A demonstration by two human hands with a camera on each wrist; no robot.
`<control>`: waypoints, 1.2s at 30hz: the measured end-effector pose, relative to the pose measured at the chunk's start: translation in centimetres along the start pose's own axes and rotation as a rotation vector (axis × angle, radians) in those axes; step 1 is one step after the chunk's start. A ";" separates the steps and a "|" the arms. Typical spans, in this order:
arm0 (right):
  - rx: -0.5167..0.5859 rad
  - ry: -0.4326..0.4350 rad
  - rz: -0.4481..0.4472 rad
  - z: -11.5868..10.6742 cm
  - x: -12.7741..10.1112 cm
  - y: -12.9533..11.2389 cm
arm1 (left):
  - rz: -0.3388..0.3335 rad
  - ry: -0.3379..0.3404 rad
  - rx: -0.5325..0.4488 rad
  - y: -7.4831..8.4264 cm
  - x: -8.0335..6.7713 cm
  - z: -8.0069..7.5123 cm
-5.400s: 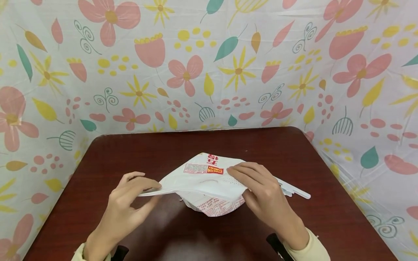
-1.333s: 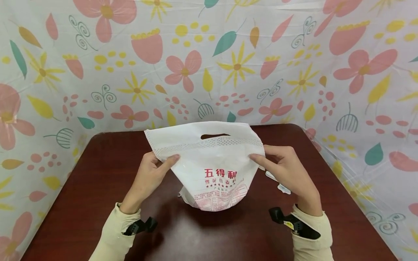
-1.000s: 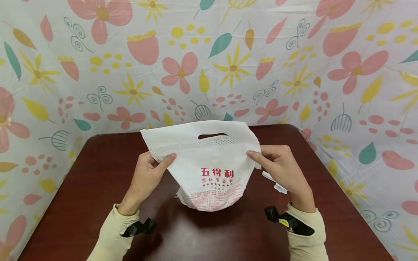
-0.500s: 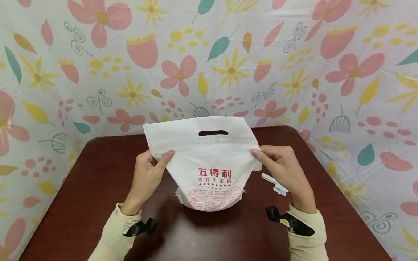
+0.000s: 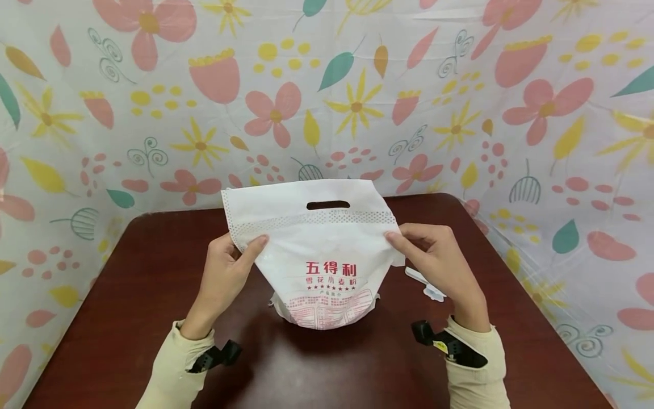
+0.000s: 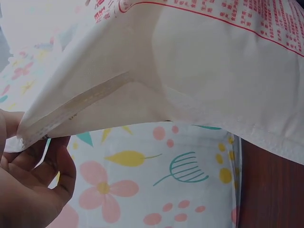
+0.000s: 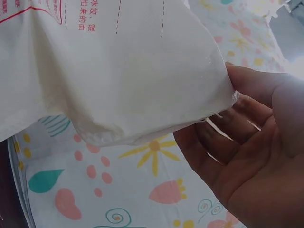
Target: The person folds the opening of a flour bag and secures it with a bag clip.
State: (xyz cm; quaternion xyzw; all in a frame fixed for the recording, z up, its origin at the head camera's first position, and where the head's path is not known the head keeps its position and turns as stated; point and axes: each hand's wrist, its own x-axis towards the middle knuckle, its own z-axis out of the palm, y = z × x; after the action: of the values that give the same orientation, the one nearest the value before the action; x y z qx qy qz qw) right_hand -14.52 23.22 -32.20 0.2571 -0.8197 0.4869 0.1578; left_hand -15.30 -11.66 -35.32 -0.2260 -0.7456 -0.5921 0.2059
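A white flour bag (image 5: pixel 327 244) with red Chinese print and a cut-out handle slot stands upright at the middle of the table, its front facing me. My left hand (image 5: pixel 225 272) pinches its left side edge just under the dotted band, thumb in front. On the opposite side edge, my right hand (image 5: pixel 439 261) pinches the fabric the same way. In the left wrist view the bag (image 6: pixel 190 71) stretches away from the left hand (image 6: pixel 38 175). The right wrist view has the bag's corner (image 7: pixel 156 80) between thumb and fingers of the right hand (image 7: pixel 256 137). What the bag contains is hidden.
A small white plastic item (image 5: pixel 433 292) lies on the dark red-brown table (image 5: pixel 153 272), partly hidden behind the bag and right hand. A white curtain with flowers and leaves (image 5: pixel 276 113) surrounds the table's back and sides.
The bag was tilted over with its mouth toward me; now it stands with its front spread between both hands. Over the last second its top has risen slightly, both grips staying put.
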 end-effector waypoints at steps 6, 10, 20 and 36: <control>0.059 0.040 0.043 0.7 0.4 -1.6 | -0.025 -0.014 -0.014 0.1 0.1 0.0; 0.093 0.070 0.051 1.5 0.7 -2.9 | -0.036 -0.014 -0.009 0.1 0.0 -0.3; -0.020 0.206 0.010 2.1 0.7 -0.6 | -0.022 -0.006 -0.007 -0.2 0.3 -0.6; -0.007 0.238 -0.044 2.7 0.8 -3.1 | 0.097 0.039 0.000 -0.4 0.2 0.0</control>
State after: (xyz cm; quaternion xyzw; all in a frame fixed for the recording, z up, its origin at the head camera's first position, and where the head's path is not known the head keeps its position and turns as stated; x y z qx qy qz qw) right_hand -13.43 19.44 -30.82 0.2148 -0.7912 0.5074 0.2655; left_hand -15.67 -11.77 -35.55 -0.2505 -0.7297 -0.5856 0.2490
